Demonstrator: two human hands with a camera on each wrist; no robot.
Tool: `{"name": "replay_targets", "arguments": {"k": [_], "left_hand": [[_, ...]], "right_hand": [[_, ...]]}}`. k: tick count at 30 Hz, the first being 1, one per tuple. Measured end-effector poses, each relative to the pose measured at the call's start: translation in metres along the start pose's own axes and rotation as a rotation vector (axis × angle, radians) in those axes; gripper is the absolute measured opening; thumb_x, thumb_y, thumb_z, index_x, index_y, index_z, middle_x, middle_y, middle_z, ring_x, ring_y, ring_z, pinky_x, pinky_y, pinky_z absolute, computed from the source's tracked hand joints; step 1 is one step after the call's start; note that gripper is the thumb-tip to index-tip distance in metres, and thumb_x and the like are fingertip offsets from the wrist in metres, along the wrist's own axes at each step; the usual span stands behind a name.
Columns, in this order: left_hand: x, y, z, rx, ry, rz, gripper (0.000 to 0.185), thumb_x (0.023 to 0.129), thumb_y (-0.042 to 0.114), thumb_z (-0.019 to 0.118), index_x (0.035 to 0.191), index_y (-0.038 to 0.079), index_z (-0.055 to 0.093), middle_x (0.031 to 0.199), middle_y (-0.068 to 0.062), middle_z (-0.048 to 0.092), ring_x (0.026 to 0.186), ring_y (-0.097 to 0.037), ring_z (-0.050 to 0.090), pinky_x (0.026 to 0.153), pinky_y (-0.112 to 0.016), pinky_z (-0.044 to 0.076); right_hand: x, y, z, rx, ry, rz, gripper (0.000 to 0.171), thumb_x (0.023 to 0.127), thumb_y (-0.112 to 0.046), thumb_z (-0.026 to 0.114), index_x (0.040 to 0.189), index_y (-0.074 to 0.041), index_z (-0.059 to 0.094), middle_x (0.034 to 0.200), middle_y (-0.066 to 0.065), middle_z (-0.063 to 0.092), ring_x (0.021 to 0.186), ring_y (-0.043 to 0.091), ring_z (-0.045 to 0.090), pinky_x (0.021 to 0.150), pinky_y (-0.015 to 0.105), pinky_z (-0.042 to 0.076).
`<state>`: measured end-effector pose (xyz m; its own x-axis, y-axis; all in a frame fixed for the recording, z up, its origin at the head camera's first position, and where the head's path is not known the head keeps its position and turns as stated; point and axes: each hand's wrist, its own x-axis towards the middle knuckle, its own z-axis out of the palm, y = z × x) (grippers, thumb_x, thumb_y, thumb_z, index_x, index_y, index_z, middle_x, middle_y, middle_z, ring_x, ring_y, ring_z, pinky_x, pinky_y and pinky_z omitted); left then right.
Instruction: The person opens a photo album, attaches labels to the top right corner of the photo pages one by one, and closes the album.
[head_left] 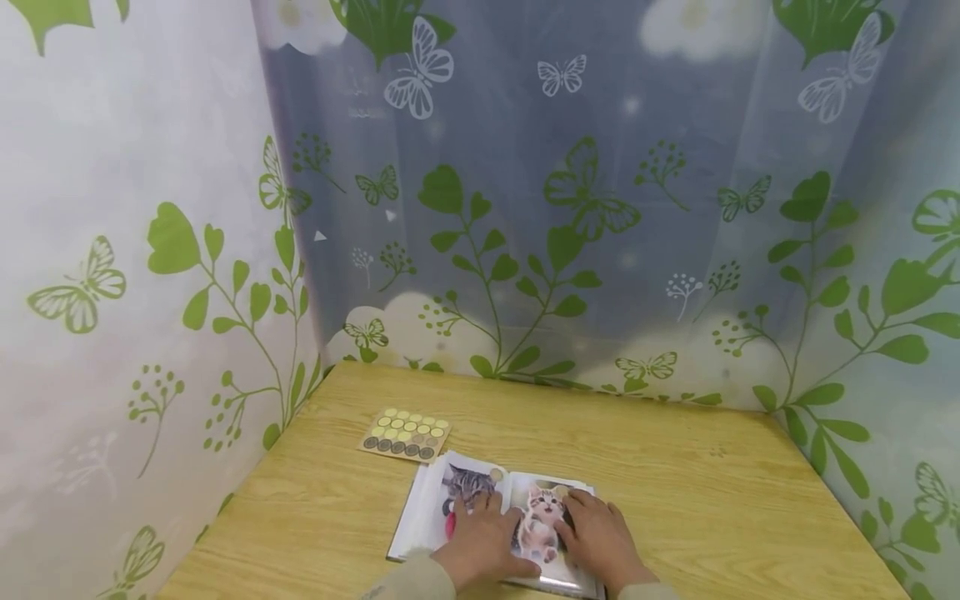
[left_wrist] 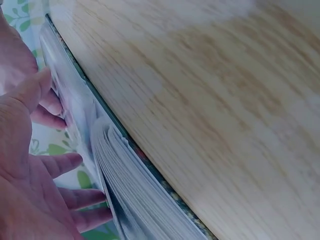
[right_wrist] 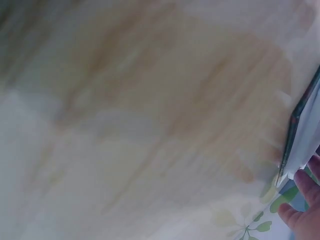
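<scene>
Far left on the wood-grain table: a sheet of round stickers, yellow rows above one dark row; two brownish spots end the third row. It lies just beyond the upper left corner of the open photo album, so nearer the left hand.

Left hand: flat across the left page, fingers straight and spread, tips pointing away over the tabby photo; thumb out past the gutter onto the right page. Holds nothing. A pale yellow disc sits at that photo's upper right.

Album: directly under both hands, near the table's front. Its spread runs left to right, long axis tipping slightly nearer on the right; spine points away from the person.

Right hand: over the right page's outer edge, fingers loosely bent, thumb apart from the index. Tips touch the upper right of the kitten photo. Key relation, I judge: that corner lies right at these fingertips, the left hand well placed to steady. Cannot tell whether anything small is under the tips.

Writing: faint pale marks on the butterfly curtain, upper left, unreadable. No legible brand or label.
</scene>
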<state>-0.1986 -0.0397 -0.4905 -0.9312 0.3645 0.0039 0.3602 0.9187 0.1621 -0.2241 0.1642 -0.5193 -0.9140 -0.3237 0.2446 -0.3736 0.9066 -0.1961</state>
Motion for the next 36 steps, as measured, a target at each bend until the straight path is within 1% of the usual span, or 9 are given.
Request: {"name": "replay_targets", "arguments": {"k": [6, 10, 12, 19, 23, 27, 30, 33, 36], "left_hand": [[0.002, 0.002, 0.0, 0.065, 0.047, 0.015, 0.082, 0.071, 0.073, 0.071, 0.128, 0.014, 0.064, 0.133, -0.019, 0.056, 0.129, -0.039, 0.047, 0.106, -0.067, 0.03], [0.002, 0.002, 0.0, 0.072, 0.058, 0.037, 0.079, 0.072, 0.071, 0.072, 0.127, 0.013, 0.065, 0.128, -0.018, 0.058, 0.127, -0.037, 0.048, 0.108, -0.062, 0.03], [0.002, 0.002, 0.001, 0.068, 0.065, 0.044, 0.078, 0.072, 0.07, 0.072, 0.126, 0.014, 0.066, 0.127, -0.017, 0.058, 0.126, -0.036, 0.048, 0.108, -0.061, 0.03], [0.0, 0.005, 0.005, 0.062, 0.091, 0.064, 0.073, 0.075, 0.067, 0.072, 0.124, 0.014, 0.066, 0.126, -0.014, 0.059, 0.125, -0.035, 0.049, 0.106, -0.059, 0.034], [-0.001, 0.01, 0.007, 0.06, 0.089, 0.086, 0.074, 0.076, 0.069, 0.069, 0.127, 0.016, 0.065, 0.129, -0.011, 0.059, 0.127, -0.034, 0.048, 0.105, -0.057, 0.036], [-0.003, 0.015, 0.007, 0.035, 0.05, 0.099, 0.084, 0.075, 0.074, 0.067, 0.136, 0.017, 0.058, 0.137, -0.014, 0.054, 0.13, -0.035, 0.046, 0.105, -0.057, 0.036], [-0.004, 0.018, 0.008, -0.005, 0.027, 0.105, 0.09, 0.072, 0.075, 0.069, 0.14, 0.017, 0.054, 0.142, -0.016, 0.05, 0.132, -0.036, 0.044, 0.106, -0.056, 0.035], [-0.004, 0.02, 0.01, -0.014, 0.025, 0.103, 0.094, 0.069, 0.075, 0.072, 0.14, 0.017, 0.053, 0.143, -0.016, 0.049, 0.133, -0.036, 0.043, 0.107, -0.056, 0.034], [-0.004, 0.021, 0.011, -0.015, 0.024, 0.096, 0.095, 0.068, 0.074, 0.073, 0.141, 0.016, 0.052, 0.144, -0.017, 0.048, 0.134, -0.037, 0.042, 0.106, -0.057, 0.034]], "right_hand": [[0.001, 0.002, -0.003, 0.009, -0.022, 0.04, 0.047, 0.092, -0.032, 0.069, 0.123, 0.002, 0.064, 0.128, 0.021, 0.06, 0.12, 0.038, 0.055, 0.097, 0.063, 0.042], [0.003, 0.004, -0.006, 0.008, -0.04, 0.056, 0.051, 0.091, -0.033, 0.069, 0.123, 0.006, 0.063, 0.127, 0.023, 0.06, 0.118, 0.04, 0.056, 0.096, 0.061, 0.043], [0.002, 0.006, -0.008, 0.009, -0.037, 0.061, 0.049, 0.091, -0.032, 0.069, 0.122, 0.006, 0.063, 0.126, 0.024, 0.06, 0.116, 0.041, 0.057, 0.095, 0.061, 0.044], [0.0, 0.017, -0.009, 0.023, 0.003, 0.053, 0.032, 0.093, -0.021, 0.066, 0.116, 0.002, 0.067, 0.119, 0.023, 0.063, 0.111, 0.04, 0.061, 0.093, 0.056, 0.048], [-0.001, 0.023, -0.01, 0.041, 0.001, 0.06, 0.029, 0.094, -0.018, 0.065, 0.113, 0.003, 0.067, 0.118, 0.026, 0.063, 0.111, 0.042, 0.06, 0.095, 0.056, 0.047], [-0.001, 0.027, -0.013, 0.066, -0.026, 0.098, 0.029, 0.095, -0.018, 0.063, 0.114, 0.003, 0.068, 0.121, 0.027, 0.062, 0.113, 0.043, 0.059, 0.096, 0.057, 0.046], [-0.002, 0.028, -0.015, 0.085, -0.044, 0.121, 0.028, 0.095, -0.017, 0.062, 0.115, 0.003, 0.068, 0.121, 0.028, 0.061, 0.114, 0.044, 0.058, 0.097, 0.057, 0.046], [-0.002, 0.028, -0.017, 0.098, -0.05, 0.139, 0.029, 0.095, -0.016, 0.062, 0.116, 0.004, 0.068, 0.121, 0.028, 0.06, 0.113, 0.045, 0.058, 0.096, 0.058, 0.045], [-0.001, 0.027, -0.018, 0.106, -0.047, 0.15, 0.031, 0.096, -0.016, 0.061, 0.118, 0.005, 0.066, 0.122, 0.028, 0.06, 0.114, 0.044, 0.058, 0.096, 0.058, 0.045]]}}
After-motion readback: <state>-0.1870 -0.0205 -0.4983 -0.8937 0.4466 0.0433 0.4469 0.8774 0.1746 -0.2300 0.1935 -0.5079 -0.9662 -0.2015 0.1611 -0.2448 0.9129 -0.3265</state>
